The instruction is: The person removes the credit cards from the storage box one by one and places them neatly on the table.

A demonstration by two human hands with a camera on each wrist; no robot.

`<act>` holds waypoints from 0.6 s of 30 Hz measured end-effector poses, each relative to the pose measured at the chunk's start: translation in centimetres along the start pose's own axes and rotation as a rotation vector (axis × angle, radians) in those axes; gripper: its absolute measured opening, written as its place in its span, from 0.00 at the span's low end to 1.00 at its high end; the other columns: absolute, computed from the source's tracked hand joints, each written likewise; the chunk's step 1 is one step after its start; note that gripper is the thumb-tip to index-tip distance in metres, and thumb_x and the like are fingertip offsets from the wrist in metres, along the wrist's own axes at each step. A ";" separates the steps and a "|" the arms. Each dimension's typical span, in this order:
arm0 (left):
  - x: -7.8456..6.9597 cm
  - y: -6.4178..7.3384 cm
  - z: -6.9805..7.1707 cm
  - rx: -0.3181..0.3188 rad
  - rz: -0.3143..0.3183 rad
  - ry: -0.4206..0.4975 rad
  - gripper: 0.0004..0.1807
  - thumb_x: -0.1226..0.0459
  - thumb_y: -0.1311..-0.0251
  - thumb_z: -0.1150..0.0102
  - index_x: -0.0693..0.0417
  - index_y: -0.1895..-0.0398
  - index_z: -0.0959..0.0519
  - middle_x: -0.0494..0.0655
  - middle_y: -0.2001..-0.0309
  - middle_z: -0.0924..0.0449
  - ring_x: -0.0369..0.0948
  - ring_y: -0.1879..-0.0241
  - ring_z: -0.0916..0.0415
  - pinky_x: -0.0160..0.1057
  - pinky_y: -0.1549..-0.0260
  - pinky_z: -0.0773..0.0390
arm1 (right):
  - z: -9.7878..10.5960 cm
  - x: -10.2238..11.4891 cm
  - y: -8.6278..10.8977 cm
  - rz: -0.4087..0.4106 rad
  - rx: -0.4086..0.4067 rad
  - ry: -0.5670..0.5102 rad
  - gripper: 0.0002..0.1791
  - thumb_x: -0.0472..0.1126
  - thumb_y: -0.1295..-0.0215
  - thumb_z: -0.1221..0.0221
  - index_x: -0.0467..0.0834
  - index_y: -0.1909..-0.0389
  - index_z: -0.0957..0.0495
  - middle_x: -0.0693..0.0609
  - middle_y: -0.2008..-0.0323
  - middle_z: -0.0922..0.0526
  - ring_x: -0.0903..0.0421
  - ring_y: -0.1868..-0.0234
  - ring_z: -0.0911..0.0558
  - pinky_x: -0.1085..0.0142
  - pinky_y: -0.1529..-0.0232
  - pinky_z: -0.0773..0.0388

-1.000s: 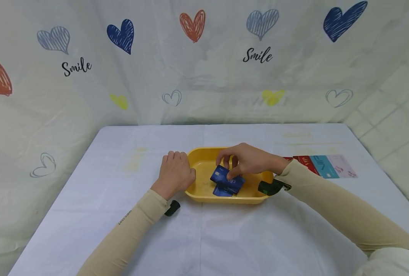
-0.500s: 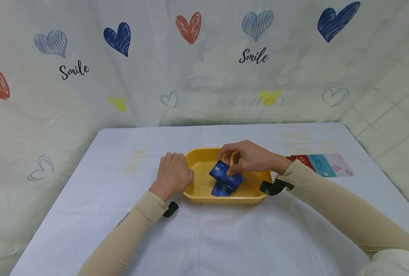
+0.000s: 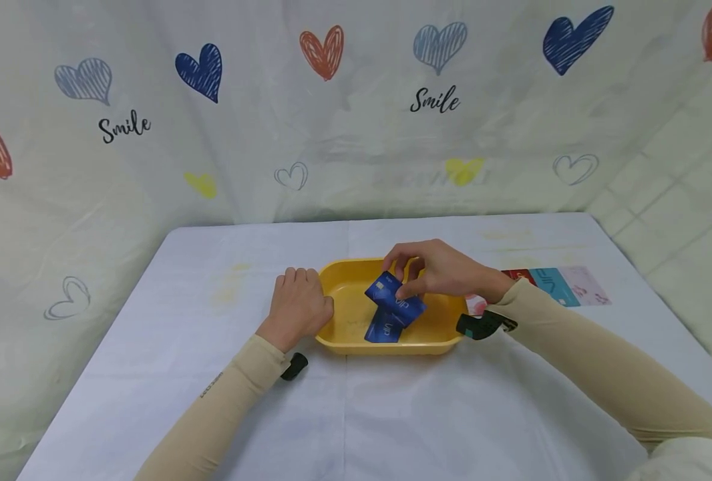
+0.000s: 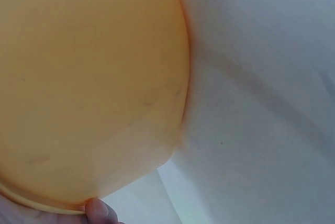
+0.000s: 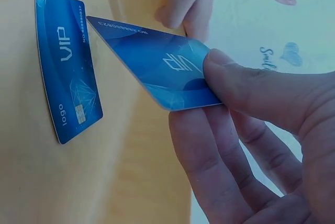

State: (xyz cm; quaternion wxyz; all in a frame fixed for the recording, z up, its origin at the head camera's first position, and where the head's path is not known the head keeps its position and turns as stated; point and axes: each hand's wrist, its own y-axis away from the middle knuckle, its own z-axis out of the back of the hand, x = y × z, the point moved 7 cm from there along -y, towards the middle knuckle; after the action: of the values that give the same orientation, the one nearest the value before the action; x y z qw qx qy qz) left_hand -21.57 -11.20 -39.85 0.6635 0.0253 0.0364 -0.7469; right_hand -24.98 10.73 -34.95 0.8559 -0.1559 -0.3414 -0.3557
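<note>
My right hand [image 3: 437,268] pinches a blue VIP card [image 3: 389,292] between thumb and fingers, holding it tilted over the yellow tray [image 3: 350,349]. A second blue VIP card [image 5: 68,67] lies on the tray floor; in the head view the held card overlaps its upper part. Close up in the right wrist view, the thumb [image 5: 251,85] presses the held card's printed face while the fingers support it from behind. My left hand [image 3: 298,304] grips the tray's left rim. In the left wrist view the fingertips [image 4: 99,211] curl at the rim, beside the tray's outer surface.
Right of the tray, a red card [image 3: 519,274], a teal card [image 3: 553,286] and a pale pink card [image 3: 584,286] lie in a row on the white-covered table [image 3: 260,414]. Another pinkish card [image 3: 475,304] shows partly beside the right wrist. A heart-printed backdrop [image 3: 356,133] hangs behind.
My right hand has risen slightly with the held card, so more of the lower card shows beneath it. The left hand keeps its grip on the rim. The head view has shifted slightly.
</note>
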 end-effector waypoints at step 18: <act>0.0 0.1 0.1 -0.001 -0.004 0.010 0.15 0.57 0.32 0.55 0.61 0.65 0.32 0.53 0.67 0.32 0.52 0.60 0.38 0.46 0.56 0.38 | 1.0 -0.2 1.5 -0.047 -0.047 -0.084 0.23 0.37 0.41 0.27 0.50 0.46 0.21 0.46 0.58 0.20 0.51 0.63 0.16 0.63 0.65 0.13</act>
State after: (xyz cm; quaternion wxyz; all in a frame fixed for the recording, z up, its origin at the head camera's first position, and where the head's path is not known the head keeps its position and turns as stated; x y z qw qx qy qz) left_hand -21.44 -11.18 -39.77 0.6619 0.0285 0.0402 -0.7480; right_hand -24.48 12.39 -34.42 0.8283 -0.1830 -0.3722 -0.3766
